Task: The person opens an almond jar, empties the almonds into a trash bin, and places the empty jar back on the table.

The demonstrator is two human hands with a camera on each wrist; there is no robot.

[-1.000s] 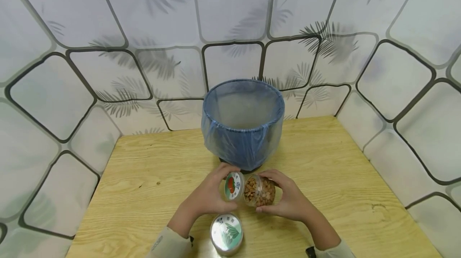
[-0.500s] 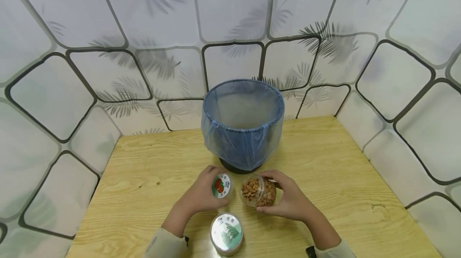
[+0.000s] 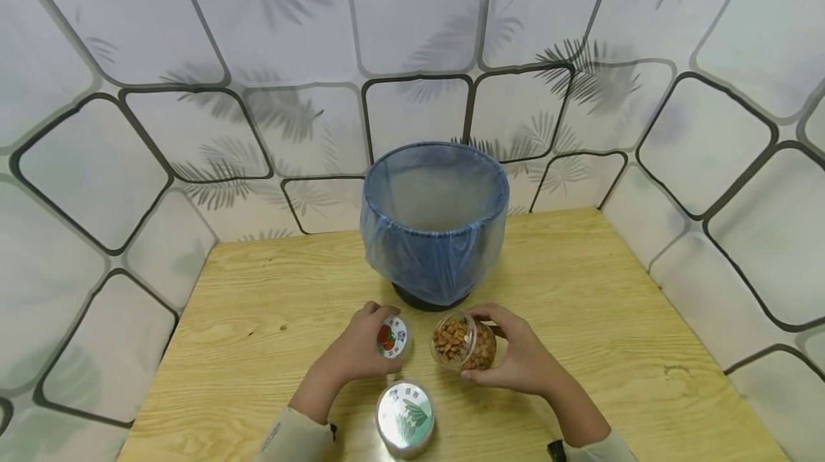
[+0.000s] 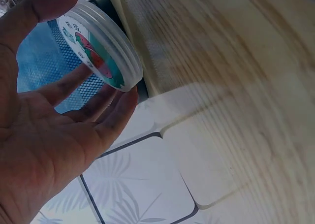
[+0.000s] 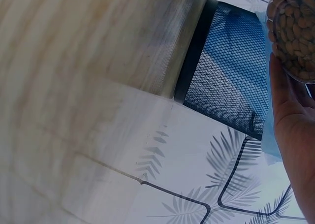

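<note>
My left hand (image 3: 356, 349) grips a round clear lid (image 3: 392, 337) with a red, green and white printed label, thumb and fingers around its rim. In the left wrist view the same lid (image 4: 101, 47) shows its threaded plastic side. My right hand (image 3: 513, 353) holds a clear jar (image 3: 480, 347) of brown nuts that look like almonds, tilted with its open mouth toward the lid. Lid and jar are apart. In the right wrist view the almonds (image 5: 298, 32) show through the jar's base. Between my forearms stands another round container (image 3: 404, 419) with a green leaf label on top.
A blue mesh bin (image 3: 438, 254) lined with a thin blue bag stands just beyond my hands. Under everything lies a wooden tabletop (image 3: 277, 304). Patterned curtain-like walls (image 3: 303, 111) enclose its back and sides.
The lid in my left hand has come away from the jar's mouth and moved left, turning slightly. My right hand with the jar has barely moved.
</note>
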